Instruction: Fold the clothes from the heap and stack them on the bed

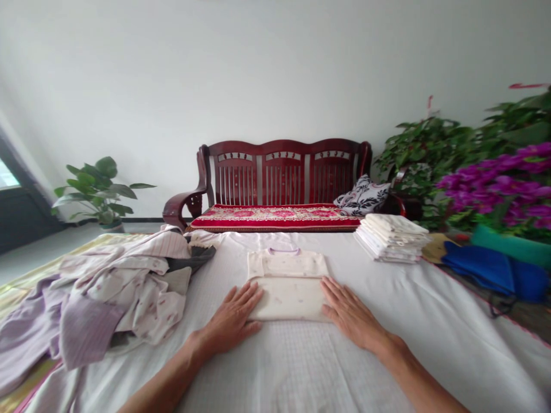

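Observation:
A cream shirt (293, 299) with a lilac neckline and small faint prints lies partly folded on the white cloth in front of me. Its lower part is folded up, just below the collar section. My left hand (236, 315) rests flat at the shirt's left edge, fingers stretched out and touching the fabric. At the right edge my right hand (350, 314) lies flat too, its fingertips on the folded fabric. Neither hand grips anything.
Left of me is a loose heap of clothes (129, 275) in lilac, white and grey. A stack of folded garments (391, 238) stands at the back right, near a blue cloth item (486, 269). Behind the cloth-covered surface (293, 373) is a wooden bench (282, 178); plants flank it.

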The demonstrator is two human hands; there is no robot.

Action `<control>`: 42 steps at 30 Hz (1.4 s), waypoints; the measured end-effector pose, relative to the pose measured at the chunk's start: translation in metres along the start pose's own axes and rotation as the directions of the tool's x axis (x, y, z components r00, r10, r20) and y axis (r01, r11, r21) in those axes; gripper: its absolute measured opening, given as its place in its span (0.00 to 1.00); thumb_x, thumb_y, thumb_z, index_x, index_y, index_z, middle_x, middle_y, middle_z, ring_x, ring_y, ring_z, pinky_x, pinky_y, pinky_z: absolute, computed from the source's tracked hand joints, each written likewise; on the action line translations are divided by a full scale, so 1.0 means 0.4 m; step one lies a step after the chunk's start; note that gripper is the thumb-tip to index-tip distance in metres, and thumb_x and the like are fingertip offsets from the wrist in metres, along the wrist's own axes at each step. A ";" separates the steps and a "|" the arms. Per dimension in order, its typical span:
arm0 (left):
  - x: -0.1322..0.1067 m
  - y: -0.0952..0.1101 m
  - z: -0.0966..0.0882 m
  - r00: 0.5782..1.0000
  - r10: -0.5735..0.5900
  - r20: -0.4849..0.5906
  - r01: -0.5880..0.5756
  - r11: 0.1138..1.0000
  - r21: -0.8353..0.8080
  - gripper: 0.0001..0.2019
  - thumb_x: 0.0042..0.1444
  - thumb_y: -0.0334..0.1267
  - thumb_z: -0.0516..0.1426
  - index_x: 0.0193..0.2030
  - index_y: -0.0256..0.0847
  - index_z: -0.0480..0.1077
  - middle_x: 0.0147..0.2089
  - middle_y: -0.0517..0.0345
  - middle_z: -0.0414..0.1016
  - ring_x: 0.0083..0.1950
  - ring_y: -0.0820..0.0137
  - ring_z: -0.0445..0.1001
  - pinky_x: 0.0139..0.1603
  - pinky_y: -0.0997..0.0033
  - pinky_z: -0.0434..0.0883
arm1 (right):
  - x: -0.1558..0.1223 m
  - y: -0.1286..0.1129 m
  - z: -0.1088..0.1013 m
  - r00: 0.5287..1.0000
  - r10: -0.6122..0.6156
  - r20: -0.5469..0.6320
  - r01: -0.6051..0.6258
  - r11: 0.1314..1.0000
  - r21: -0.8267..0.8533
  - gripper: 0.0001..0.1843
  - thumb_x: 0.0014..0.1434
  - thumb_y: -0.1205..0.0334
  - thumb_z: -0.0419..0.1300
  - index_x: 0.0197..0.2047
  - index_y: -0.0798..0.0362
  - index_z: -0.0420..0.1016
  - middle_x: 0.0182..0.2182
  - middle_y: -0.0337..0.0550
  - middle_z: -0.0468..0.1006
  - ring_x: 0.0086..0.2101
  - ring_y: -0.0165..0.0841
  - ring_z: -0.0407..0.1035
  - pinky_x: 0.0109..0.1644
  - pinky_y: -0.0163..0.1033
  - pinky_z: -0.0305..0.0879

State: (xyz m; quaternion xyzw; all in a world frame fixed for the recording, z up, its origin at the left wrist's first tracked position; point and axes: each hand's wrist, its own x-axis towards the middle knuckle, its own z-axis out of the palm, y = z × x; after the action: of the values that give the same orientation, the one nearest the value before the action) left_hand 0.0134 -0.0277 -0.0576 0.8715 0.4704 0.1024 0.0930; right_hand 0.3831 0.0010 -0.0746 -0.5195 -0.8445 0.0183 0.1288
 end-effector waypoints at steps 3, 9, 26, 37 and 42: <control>-0.016 -0.019 -0.014 1.000 -0.010 -0.028 0.010 1.000 -0.022 0.34 0.65 0.48 0.56 0.75 0.52 0.52 0.78 0.49 0.49 0.78 0.53 0.47 0.74 0.40 0.48 | -0.009 0.030 -0.019 0.999 0.041 0.010 -0.041 0.996 0.079 0.32 0.69 0.48 0.46 0.73 0.48 0.57 0.72 0.48 0.56 0.70 0.42 0.50 0.72 0.58 0.49; -0.044 -0.024 -0.036 0.976 0.064 -0.206 -0.067 0.998 -0.007 0.20 0.58 0.35 0.60 0.58 0.48 0.71 0.64 0.51 0.72 0.65 0.58 0.70 0.73 0.47 0.55 | -0.026 0.068 -0.092 0.997 -0.073 -0.008 0.072 0.952 0.296 0.31 0.56 0.51 0.63 0.63 0.48 0.73 0.64 0.50 0.70 0.67 0.48 0.58 0.70 0.58 0.55; -0.001 -0.035 -0.023 0.941 -0.147 -0.305 0.047 0.949 -0.311 0.10 0.59 0.32 0.53 0.44 0.46 0.72 0.45 0.57 0.80 0.49 0.64 0.78 0.52 0.67 0.71 | -0.046 0.078 -0.077 0.992 -0.094 -0.086 0.114 0.956 0.270 0.32 0.51 0.69 0.56 0.59 0.49 0.76 0.64 0.47 0.70 0.66 0.42 0.61 0.69 0.51 0.60; 0.088 -0.038 -0.023 0.795 -0.423 -0.435 0.132 0.821 -0.556 0.14 0.61 0.51 0.50 0.35 0.43 0.68 0.28 0.63 0.73 0.32 0.69 0.73 0.37 0.72 0.67 | -0.016 0.070 -0.082 0.977 0.069 -0.204 0.023 0.908 0.418 0.18 0.63 0.55 0.54 0.49 0.48 0.80 0.57 0.48 0.78 0.62 0.43 0.65 0.67 0.51 0.61; 0.174 -0.056 -0.025 0.668 -0.530 -0.522 0.170 0.792 -0.587 0.15 0.60 0.51 0.50 0.29 0.44 0.61 0.22 0.66 0.64 0.26 0.72 0.64 0.29 0.74 0.59 | 0.088 0.062 -0.095 0.932 0.286 -0.223 -0.115 0.817 0.565 0.21 0.64 0.46 0.49 0.46 0.49 0.76 0.39 0.46 0.82 0.42 0.40 0.76 0.48 0.43 0.70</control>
State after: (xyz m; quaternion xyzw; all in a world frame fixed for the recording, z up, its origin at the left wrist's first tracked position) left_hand 0.0303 0.0436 -0.0475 0.6108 0.5935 0.5002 0.1562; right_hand 0.3986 0.0397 -0.0350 -0.5452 -0.7149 0.1919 0.3935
